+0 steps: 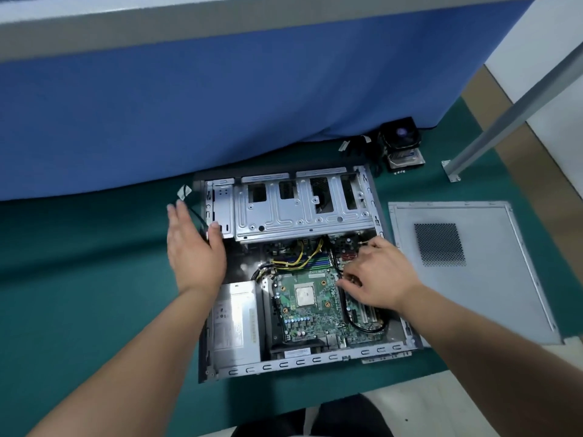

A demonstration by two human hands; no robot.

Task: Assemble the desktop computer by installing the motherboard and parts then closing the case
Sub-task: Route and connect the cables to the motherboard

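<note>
An open desktop case [318,361] lies flat on the green mat. Inside it sits the green motherboard [312,320] with a bare CPU [305,295] at its middle. A silver power supply [235,323] fills the case's left side, and yellow and black cables [295,260] run above the board. My left hand [192,247] is flat and open, its thumb against the drive cage [303,212] near the case's left wall. My right hand [378,275] reaches over the board's right part, fingers curled and pinching a black cable [362,326].
The grey side panel [467,269] lies on the mat right of the case. A CPU cooler fan [400,135] sits on a hard drive [405,159] behind the case, with loose cables beside them. A blue partition stands at the back, a metal post to the right.
</note>
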